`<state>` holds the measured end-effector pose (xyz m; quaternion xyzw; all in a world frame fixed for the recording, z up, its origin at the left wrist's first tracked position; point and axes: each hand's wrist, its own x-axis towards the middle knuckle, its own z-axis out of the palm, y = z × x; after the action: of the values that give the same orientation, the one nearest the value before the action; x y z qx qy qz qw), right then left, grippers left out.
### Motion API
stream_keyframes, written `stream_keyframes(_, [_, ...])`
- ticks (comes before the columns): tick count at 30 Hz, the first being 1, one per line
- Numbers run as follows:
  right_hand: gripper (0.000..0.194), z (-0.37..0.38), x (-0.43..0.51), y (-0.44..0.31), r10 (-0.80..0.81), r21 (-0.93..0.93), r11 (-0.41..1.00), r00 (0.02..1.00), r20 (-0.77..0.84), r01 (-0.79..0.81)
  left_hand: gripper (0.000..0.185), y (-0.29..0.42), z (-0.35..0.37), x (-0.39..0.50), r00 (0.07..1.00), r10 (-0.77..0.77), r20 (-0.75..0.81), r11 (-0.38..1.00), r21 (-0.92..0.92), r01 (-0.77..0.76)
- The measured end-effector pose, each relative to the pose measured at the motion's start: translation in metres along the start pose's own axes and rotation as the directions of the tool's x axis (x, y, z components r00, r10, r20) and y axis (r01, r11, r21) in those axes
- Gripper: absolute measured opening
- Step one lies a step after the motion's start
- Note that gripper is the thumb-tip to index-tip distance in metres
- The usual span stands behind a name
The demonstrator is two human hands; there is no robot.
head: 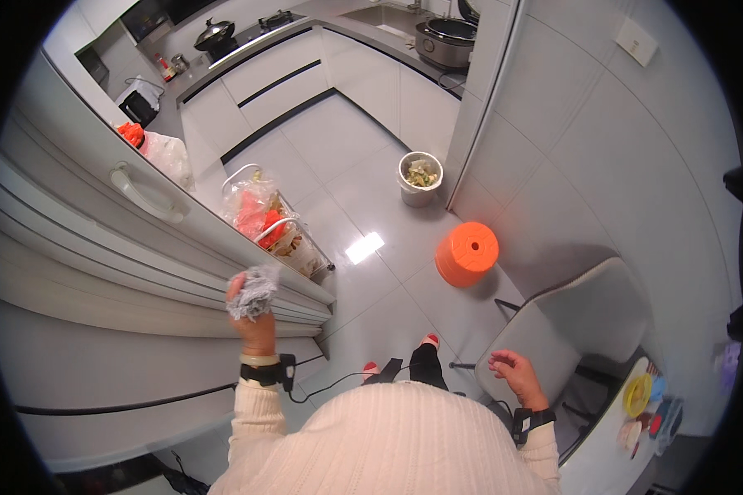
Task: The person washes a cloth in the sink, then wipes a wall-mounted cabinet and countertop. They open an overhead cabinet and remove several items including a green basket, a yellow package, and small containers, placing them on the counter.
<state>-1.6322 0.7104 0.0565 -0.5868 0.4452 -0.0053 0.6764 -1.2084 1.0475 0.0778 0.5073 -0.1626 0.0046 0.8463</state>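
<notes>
My left hand (256,333) grips a crumpled grey cloth (255,294), with its fingers mostly hidden behind it. The cloth is beside the pale panels of a sliding door (204,247); I cannot tell whether it touches them. Higher on the door is a white pull handle (142,195). My right hand (520,376) is held above a grey upholstered chair (538,331), its fingers loosely bent and nothing visible in them. Both wrists wear black straps with small devices, and a cable runs from the left one.
An orange plastic stool (467,255) and a waste bin (418,197) holding food scraps stand on the tiled floor by the right wall. Behind the door's edge is a rolling rack (303,257) with plastic bags. Kitchen counters (312,25) curve along the back. A table (603,445) is at right.
</notes>
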Motion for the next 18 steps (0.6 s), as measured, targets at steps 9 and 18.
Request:
stream_keyframes(9, [0.044,-0.129,0.15,-0.073,-0.421,-0.505,0.773,0.906,0.046,0.385,0.044,0.059,0.067,0.034,0.745,0.656,-0.119,0.501,0.807,-0.313])
stream_keyframes(18, [0.043,-0.271,0.237,-0.287,-0.829,-0.891,0.396,0.503,-0.244,0.221,0.045,-0.014,0.088,0.067,0.857,0.508,0.086,0.439,0.83,-0.344])
